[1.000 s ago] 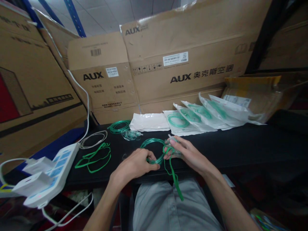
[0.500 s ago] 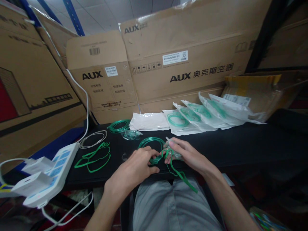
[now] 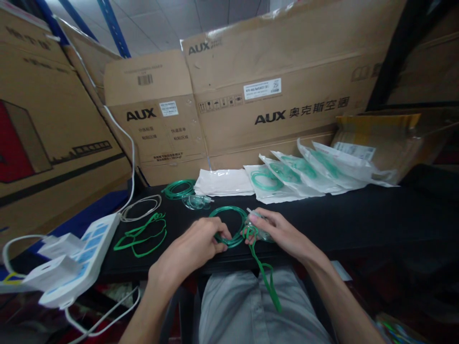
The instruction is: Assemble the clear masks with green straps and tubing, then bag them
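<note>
From the person's head, 1 camera faces forward and down over the flat black bench (image 3: 344,222), near the bare left hand (image 3: 206,235) and bare right hand (image 3: 281,230), with printed brown cardboard boxes (image 3: 229,131) behind.

A black tabletop (image 3: 344,220) spans the frame. Left: a green strap (image 3: 133,233). Centre: a green tubing coil (image 3: 229,209), white packets (image 3: 224,183) above.

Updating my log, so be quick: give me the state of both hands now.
Left hand: closed, fingers curled around the coiled green tubing.
Right hand: closed, holding a clear plastic mask, green strap dangling below.
</note>
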A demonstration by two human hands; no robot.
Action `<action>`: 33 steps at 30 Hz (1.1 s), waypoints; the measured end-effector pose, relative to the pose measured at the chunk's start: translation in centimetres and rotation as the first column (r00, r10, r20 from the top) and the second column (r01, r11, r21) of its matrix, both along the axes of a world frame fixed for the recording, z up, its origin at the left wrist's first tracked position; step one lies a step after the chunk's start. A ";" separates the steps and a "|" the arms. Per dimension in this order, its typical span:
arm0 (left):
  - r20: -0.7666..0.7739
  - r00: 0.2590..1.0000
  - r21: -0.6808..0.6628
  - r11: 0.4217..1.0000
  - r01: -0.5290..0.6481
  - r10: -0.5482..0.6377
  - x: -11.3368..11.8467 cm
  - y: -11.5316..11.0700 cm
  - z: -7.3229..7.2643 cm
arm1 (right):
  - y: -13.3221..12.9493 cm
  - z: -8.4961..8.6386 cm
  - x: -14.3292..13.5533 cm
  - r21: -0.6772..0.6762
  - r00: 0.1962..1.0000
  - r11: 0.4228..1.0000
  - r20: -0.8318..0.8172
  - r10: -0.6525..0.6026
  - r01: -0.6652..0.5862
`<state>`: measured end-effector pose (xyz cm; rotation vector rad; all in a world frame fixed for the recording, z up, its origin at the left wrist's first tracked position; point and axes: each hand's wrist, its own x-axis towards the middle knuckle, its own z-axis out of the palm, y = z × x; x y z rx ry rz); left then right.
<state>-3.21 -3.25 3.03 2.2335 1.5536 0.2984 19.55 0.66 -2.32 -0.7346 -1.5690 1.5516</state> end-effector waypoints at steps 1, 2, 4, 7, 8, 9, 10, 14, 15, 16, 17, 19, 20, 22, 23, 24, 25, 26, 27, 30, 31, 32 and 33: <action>-0.039 0.999 0.041 0.999 0.015 -0.014 0.3 -0.1 0.1 | 0.0 -0.1 0.0 0.010 1.000 1.000 -0.007 -0.006 0.006; -0.077 0.997 0.074 0.997 0.031 -0.026 0.6 -0.1 0.2 | 0.1 -0.1 0.0 0.020 1.000 1.000 -0.009 -0.008 0.008; -0.131 0.990 0.105 0.993 0.058 -0.043 1.1 -0.2 0.2 | 0.1 -0.1 0.0 0.030 1.000 1.000 0.001 -0.004 0.004; -0.139 0.989 0.082 0.994 0.068 -0.056 1.2 -0.2 0.1 | -0.1 0.1 0.1 0.028 0.999 0.999 0.052 0.016 -0.017; -0.129 0.990 0.065 0.995 0.070 -0.061 1.0 -0.1 0.0 | -0.1 0.3 0.1 0.029 0.997 0.999 0.069 0.019 -0.021; -0.115 0.991 0.051 0.996 0.072 -0.065 0.7 -0.1 -0.1 | -0.2 0.4 0.1 0.031 0.996 0.999 0.082 0.024 -0.026; -0.096 0.993 0.041 0.996 0.074 -0.070 0.4 0.0 -0.1 | -0.2 0.4 0.2 0.036 0.996 0.999 0.090 0.029 -0.033; 0.022 0.996 0.008 0.997 0.083 -0.083 -0.7 0.2 0.2 | -0.2 0.4 0.2 0.045 0.995 0.998 0.090 0.044 -0.048; 0.047 0.995 0.002 0.996 0.086 -0.086 -0.8 0.3 0.4 | -0.2 0.3 0.2 0.039 0.996 0.998 0.081 0.044 -0.047; 0.068 0.993 0.000 0.996 0.094 -0.093 -0.9 0.4 0.5 | -0.2 0.2 0.2 0.031 0.997 0.999 0.068 0.043 -0.045; 0.084 0.991 0.006 0.995 0.102 -0.103 -0.9 0.5 0.7 | -0.2 0.2 0.2 0.023 0.998 0.999 0.049 0.042 -0.043; 0.113 0.986 0.030 0.992 0.123 -0.125 -0.8 0.7 0.9 | -0.2 0.1 0.2 0.012 0.999 0.999 0.006 0.040 -0.040; 0.127 0.983 0.044 0.990 0.131 -0.136 -0.7 0.8 1.0 | -0.2 0.1 0.2 0.007 0.999 0.999 -0.012 0.039 -0.039; 0.153 0.978 0.062 0.990 0.130 -0.139 -0.6 1.0 1.0 | -0.2 0.1 0.3 0.002 0.999 0.999 -0.025 0.033 -0.033; 0.161 0.978 0.061 0.990 0.128 -0.136 -0.6 1.1 0.9 | -0.2 0.2 0.4 0.007 1.000 1.000 -0.015 0.026 -0.025; 0.166 0.977 0.055 0.991 0.126 -0.133 -0.6 1.2 0.8 | -0.2 0.2 0.6 0.019 1.000 1.000 0.006 0.014 -0.015; 0.170 0.977 0.049 0.991 0.122 -0.129 -0.6 1.3 0.7 | -0.1 0.3 0.7 0.040 0.999 0.999 0.034 -0.004 0.003; 0.172 0.977 0.048 0.992 0.116 -0.123 -0.7 1.4 0.7 | -0.1 0.4 0.9 0.071 0.997 0.997 0.068 -0.027 0.023; 0.176 0.978 0.055 0.993 0.108 -0.116 -0.7 1.5 0.6 | 0.0 0.5 1.0 0.109 0.993 0.993 0.108 -0.054 0.043; 0.190 0.977 0.100 0.992 0.082 -0.100 -0.7 1.7 0.4 | 0.2 0.8 1.2 0.229 0.958 0.970 0.253 -0.138 0.079; 0.196 0.976 0.111 0.991 0.078 -0.098 -0.7 1.7 0.3 | 0.2 0.9 1.2 0.263 0.941 0.961 0.299 -0.159 0.079; 0.201 0.975 0.116 0.990 0.075 -0.098 -0.7 1.8 0.3 | 0.1 1.0 1.2 0.287 0.926 0.955 0.337 -0.172 0.073; 0.207 0.974 0.117 0.990 0.074 -0.098 -0.7 1.8 0.3 | 0.1 1.1 1.2 0.303 0.915 0.951 0.364 -0.177 0.063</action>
